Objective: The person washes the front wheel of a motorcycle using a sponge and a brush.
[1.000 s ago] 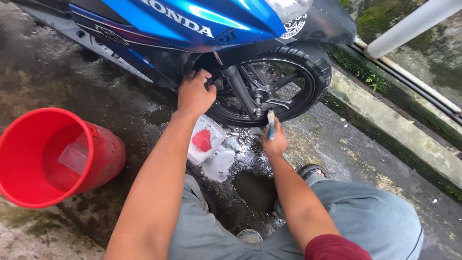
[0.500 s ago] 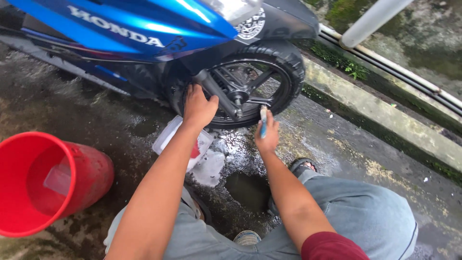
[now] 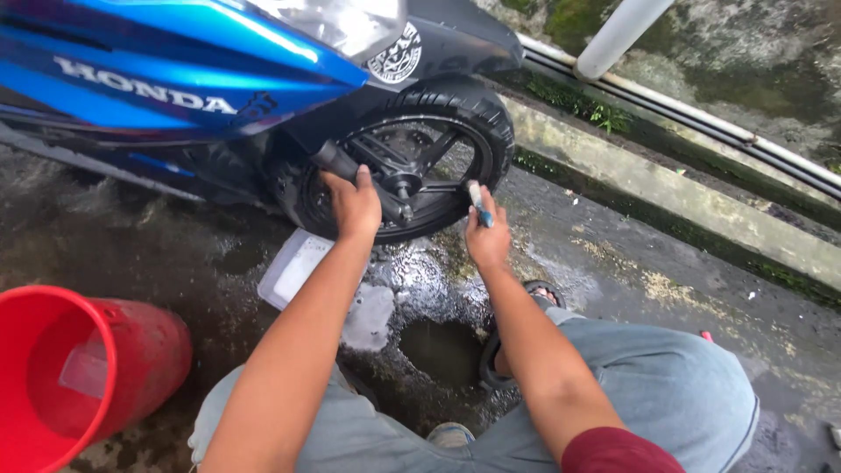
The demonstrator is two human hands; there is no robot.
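Note:
A blue motorbike (image 3: 175,79) stands on wet concrete, its black front wheel (image 3: 412,166) right in front of me. My left hand (image 3: 352,203) rests on the lower fork and rim at the wheel's left side, fingers closed around it. A small brush with a blue and white handle (image 3: 477,203) is gripped upright in my right hand (image 3: 487,236), held against the wheel's lower right rim. Soapy water lies on the ground under the wheel.
A red bucket (image 3: 131,350) with water stands at the lower left. A white plastic tray (image 3: 293,267) lies under my left forearm. A concrete kerb (image 3: 666,193), pipes and a white post (image 3: 618,35) run along the right. My knees and a sandal (image 3: 543,293) are below.
My view has shifted, so the bike and bucket slid left. Both hands moved up onto the wheel; the left went from the tyre's edge to the fork, the right brought the brush to the rim.

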